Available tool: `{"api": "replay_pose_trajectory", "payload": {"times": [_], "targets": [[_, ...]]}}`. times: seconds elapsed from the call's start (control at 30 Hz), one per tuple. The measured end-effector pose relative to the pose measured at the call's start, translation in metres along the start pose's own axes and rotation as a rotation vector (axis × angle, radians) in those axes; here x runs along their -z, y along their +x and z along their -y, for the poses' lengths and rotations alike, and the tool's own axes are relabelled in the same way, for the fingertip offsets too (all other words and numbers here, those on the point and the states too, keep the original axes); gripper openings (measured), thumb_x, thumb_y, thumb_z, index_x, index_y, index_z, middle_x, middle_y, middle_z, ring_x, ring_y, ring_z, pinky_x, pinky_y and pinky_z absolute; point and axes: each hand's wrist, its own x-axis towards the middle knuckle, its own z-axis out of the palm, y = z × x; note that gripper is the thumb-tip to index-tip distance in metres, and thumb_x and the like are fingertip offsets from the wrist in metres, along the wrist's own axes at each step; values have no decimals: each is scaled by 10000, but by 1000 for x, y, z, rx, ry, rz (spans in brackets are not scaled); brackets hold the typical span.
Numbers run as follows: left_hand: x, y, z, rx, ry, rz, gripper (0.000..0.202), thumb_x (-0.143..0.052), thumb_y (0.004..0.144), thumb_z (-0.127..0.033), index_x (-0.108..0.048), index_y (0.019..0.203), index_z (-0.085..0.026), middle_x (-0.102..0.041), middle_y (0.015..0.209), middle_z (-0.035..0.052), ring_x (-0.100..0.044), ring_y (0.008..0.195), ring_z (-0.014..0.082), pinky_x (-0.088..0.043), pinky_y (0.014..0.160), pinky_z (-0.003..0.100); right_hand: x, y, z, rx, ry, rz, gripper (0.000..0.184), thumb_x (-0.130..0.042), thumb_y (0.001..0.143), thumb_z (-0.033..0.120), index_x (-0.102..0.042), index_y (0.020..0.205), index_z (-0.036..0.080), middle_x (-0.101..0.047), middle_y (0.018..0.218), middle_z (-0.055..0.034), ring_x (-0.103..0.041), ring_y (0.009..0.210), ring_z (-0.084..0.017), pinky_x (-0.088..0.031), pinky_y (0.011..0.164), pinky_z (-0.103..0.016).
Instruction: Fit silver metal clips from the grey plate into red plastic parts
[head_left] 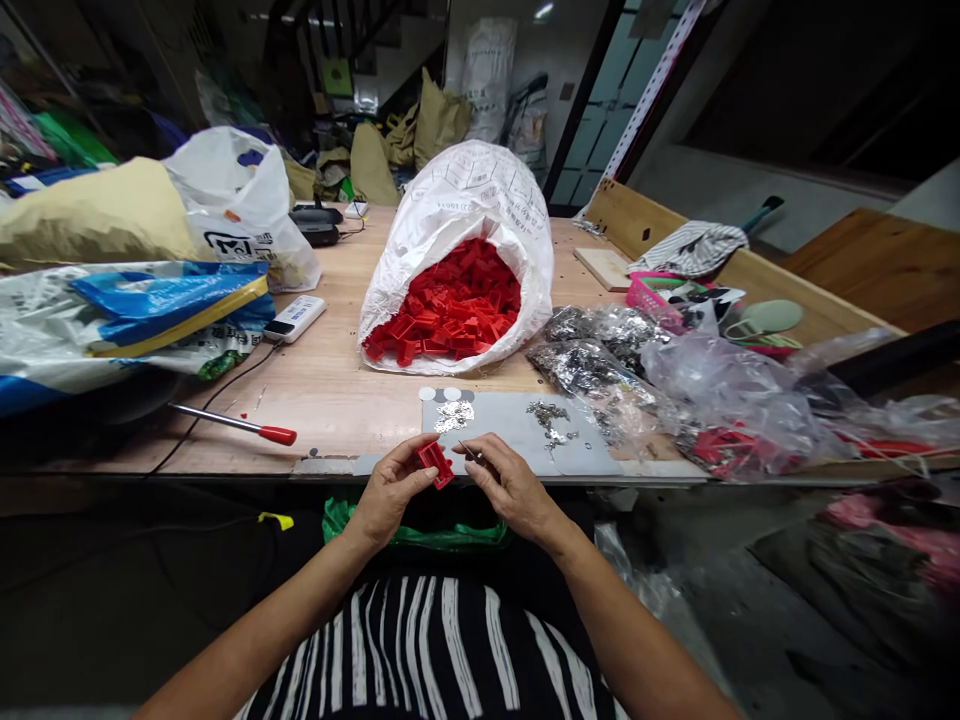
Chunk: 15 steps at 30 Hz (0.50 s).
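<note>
Between thumb and fingers, my left hand grips a small red plastic part with an open, box-like frame. Just right of it, my right hand pinches a thin metal piece, pointing toward the red part; its exact kind is too small to make out. Both hands hover at the table's front edge. Beyond them lies a grey mat bearing a pile of small shiny metal pieces on its left and darker small metal parts on its right.
A white woven sack lies with its mouth toward me, full of red plastic parts. Bags of metal parts crowd the right. A red-handled rod, a white power bank and plastic bags are leftward. A green bag hangs below the edge.
</note>
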Motion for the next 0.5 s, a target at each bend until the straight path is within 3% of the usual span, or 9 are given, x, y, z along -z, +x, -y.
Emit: {"api": "replay_pose_trajectory", "payload": {"times": [0.13,0.3,0.5], "targets": [[8,10,5,-163,253,49,369,-700,729,-230,-597,1082,-196,-662,984,42,-631,869,163,-494,814,299,0,-3,-12,-27,-109,-33,278,-444,932,231,-606,1158,233,-551,918,-53,-558,858,-166,-453,809,-301],[18,26,10,-326,711,57,291,-665,748,-179,-609,1033,-203,-669,959,24,-630,853,153,-489,821,295,-4,-2,-20,-94,-255,-38,185,-540,867,193,-634,1026,211,-652,930,-43,-598,829,-167,-457,762,-290],[23,38,12,-389,908,122,389,-676,736,-152,-628,1116,-219,-697,1078,47,-635,997,188,-481,898,326,-11,4,-22,-81,-336,-12,131,-564,855,175,-659,939,207,-661,909,-34,-614,831,-155,-464,767,-266]]}}
